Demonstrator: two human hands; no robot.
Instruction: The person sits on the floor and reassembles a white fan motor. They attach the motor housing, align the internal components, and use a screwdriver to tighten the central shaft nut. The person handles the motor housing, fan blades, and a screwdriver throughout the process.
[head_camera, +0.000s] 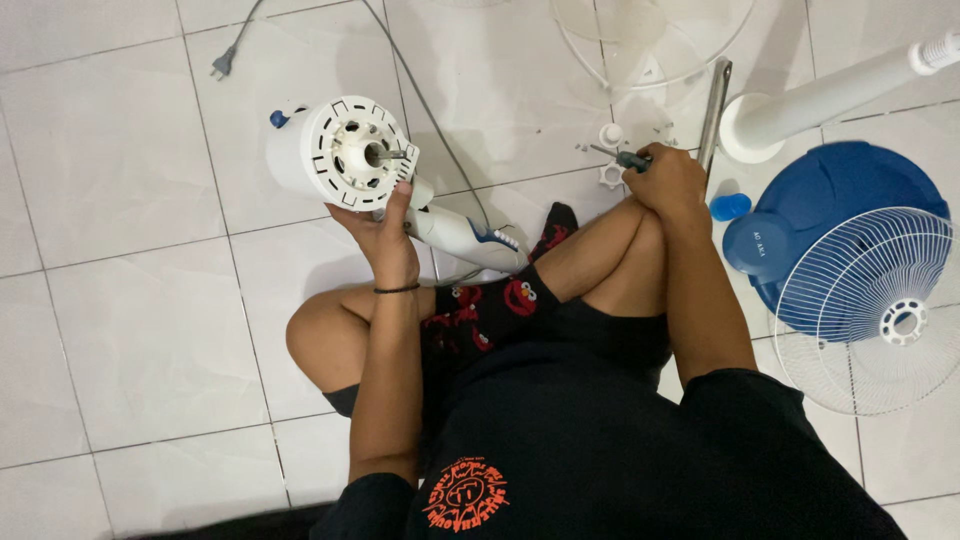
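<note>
Left hand (385, 235) grips white cylindrical plastic fan motor housing (325, 155), slotted face upward. Right hand (668, 180) closed around dark-handled screwdriver (622, 156), resting on knee above white tiled floor (130, 300)

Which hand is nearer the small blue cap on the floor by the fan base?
The right hand, holding a screwdriver, sits just left of the blue cap. The left hand is far off on the other side, gripping the white motor housing.
</note>
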